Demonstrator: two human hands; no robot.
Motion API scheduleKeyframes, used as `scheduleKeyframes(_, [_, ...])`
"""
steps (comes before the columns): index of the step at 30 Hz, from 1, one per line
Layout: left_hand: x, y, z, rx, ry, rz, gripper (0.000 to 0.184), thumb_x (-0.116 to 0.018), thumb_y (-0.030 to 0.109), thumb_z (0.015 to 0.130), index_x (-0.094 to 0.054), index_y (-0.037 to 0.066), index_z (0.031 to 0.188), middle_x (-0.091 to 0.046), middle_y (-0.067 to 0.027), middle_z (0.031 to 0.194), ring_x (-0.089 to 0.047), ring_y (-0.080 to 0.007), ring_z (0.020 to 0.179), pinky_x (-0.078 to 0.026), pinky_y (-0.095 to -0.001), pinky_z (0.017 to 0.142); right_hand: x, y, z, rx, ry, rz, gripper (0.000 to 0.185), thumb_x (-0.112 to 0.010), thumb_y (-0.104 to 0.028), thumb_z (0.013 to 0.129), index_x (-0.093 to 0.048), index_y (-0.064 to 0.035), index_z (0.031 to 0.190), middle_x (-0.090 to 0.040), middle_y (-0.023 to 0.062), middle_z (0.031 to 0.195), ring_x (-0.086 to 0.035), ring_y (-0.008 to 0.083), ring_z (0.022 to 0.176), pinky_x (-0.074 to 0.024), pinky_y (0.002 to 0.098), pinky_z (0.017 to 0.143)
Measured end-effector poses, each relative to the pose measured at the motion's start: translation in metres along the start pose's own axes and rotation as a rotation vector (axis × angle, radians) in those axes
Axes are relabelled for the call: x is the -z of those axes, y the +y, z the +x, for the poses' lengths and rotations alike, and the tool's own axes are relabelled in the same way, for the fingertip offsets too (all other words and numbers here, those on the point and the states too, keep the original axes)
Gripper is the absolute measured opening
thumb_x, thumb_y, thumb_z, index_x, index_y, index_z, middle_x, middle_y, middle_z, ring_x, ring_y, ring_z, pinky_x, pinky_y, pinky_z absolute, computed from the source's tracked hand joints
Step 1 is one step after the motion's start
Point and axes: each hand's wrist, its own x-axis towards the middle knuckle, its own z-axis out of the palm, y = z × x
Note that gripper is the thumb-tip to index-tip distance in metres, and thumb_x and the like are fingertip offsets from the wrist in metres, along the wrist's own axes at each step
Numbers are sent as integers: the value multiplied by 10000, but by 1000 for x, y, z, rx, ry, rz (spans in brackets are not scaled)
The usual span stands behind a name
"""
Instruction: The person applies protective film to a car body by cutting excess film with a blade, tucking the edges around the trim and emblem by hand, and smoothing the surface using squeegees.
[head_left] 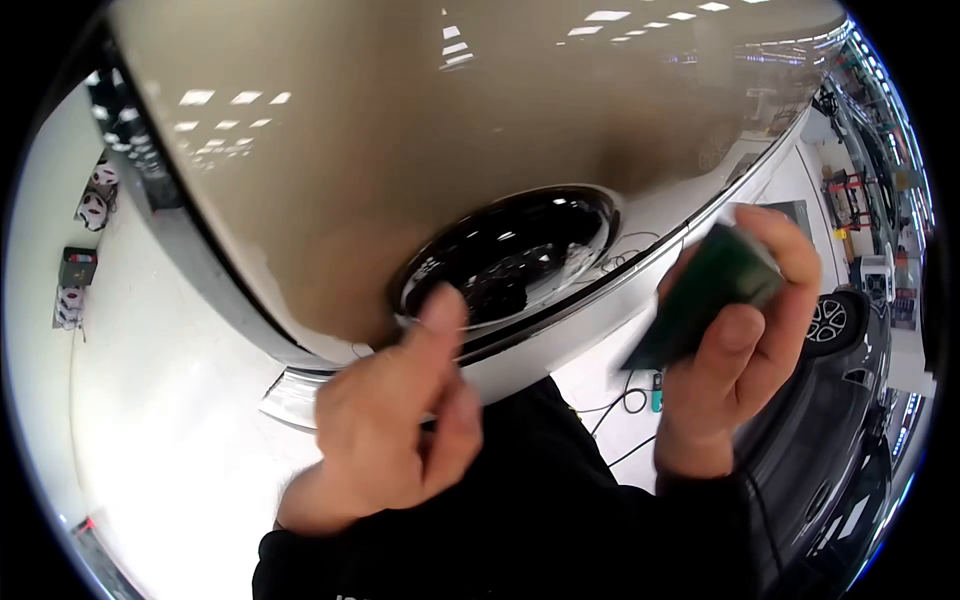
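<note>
A glossy beige car body panel (380, 120) fills the upper part of the head view, and an oval, shiny black recess (540, 230) sits in its lower edge. My left hand (385, 420) is at the lower left of this oval, one finger stretched toward its rim and others bent, with nothing seen in it. Whether the fingertip touches the panel I cannot tell. To the right, my right hand (745, 350) grips a dark green squeegee (705, 295) between thumb and fingers, apart from the panel. Its edge is slightly blurred by motion.
A dark grey car (830, 420) stands close on the right. Black cables (625, 400) lie on the white floor (150, 400) below, beside a small teal object (657, 393). Along the left wall are a dark box (78, 267) and several white-and-black items (92, 210).
</note>
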Motion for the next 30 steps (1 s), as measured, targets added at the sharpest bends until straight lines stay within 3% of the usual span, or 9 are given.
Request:
scheduleKeyframes(3, [-6, 8, -13, -54, -135, -219, 565, -724, 162, 911, -568, -137, 1365, -722, -163, 1033, -678, -222, 721, -553, -329, 617, -21, -23, -37, -213, -34, 421, 532, -724, -198, 997, -432, 62, 1359, -695, 192, 1105, -643, 177, 950, -525, 286, 814])
scheduleKeyframes(9, [-28, 10, -61, 197, -99, -602, 734, -694, 63, 935, -328, -147, 1535, -671, -263, 1285, -701, -340, 1131, -561, -400, 987, -39, -49, -48, 93, -381, -85, 402, -838, -127, 836, -746, -7, 1208, -627, 166, 1183, -656, 273, 920, -543, 353, 762])
scheduleKeyframes(12, [-19, 14, -100, 276, -147, -747, 783, -665, 57, 925, -280, -100, 1589, -714, -190, 1263, -752, -239, 1008, -595, -331, 873, -7, -37, -86, 25, -489, -218, 316, -772, -99, 892, -725, 4, 1187, -661, 141, 1032, -678, 261, 870, -546, 353, 758])
scheduleKeyframes(15, [-8, 13, -133, 426, -360, -829, 664, -621, 19, 889, -387, -66, 1504, -740, -181, 1139, -742, -248, 1008, -572, -347, 897, 35, 32, -188, -698, -351, -277, 125, -641, -8, 934, -677, 25, 1049, -682, 208, 956, -691, 351, 839, -551, 380, 741])
scheduleKeyframes(19, [8, 1, -153, 351, -580, -665, 435, -682, 72, 862, -572, -12, 1274, -759, -104, 1131, -741, -255, 968, -564, -346, 922, 149, 187, -488, -951, -970, -830, 304, -633, -229, 862, -720, 51, 781, -710, 263, 828, -712, 397, 793, -545, 482, 733])
scheduleKeyframes(20, [7, -2, -156, 342, -616, -684, 426, -680, 77, 863, -574, -6, 1268, -759, -100, 1129, -738, -260, 982, -557, -357, 940, 138, 153, -468, -1417, -815, -504, 333, -632, -249, 847, -743, 64, 879, -711, 307, 865, -694, 482, 858, -551, 528, 799])
scheduleKeyframes(22, [4, 2, -161, 343, -673, -712, 409, -675, 85, 866, -580, 5, 1256, -757, -91, 1126, -732, -270, 1011, -544, -380, 974, 131, 149, -541, -1665, -373, -319, 369, -632, -283, 861, -750, 66, 887, -722, 304, 877, -710, 464, 833, -555, 529, 763])
scheduleKeyframes(24, [3, 24, -146, 477, -699, -794, 437, -638, 7, 871, -506, 20, 1288, -743, -105, 1146, -727, -273, 1077, -546, -367, 987, 146, 173, -620, -1338, -703, -614, 390, -635, -320, 888, -758, 49, 875, -745, 278, 888, -723, 453, 830, -558, 538, 736])
scheduleKeyframes(30, [-25, 50, -148, 413, -834, -838, 459, -619, 4, 892, -473, 52, 1325, -710, -102, 1231, -709, -185, 873, -550, -303, 731, 117, 143, -604, -1603, -572, -857, 415, -639, -356, 903, -759, 36, 968, -749, 284, 1014, -730, 444, 1005, -578, 535, 841])
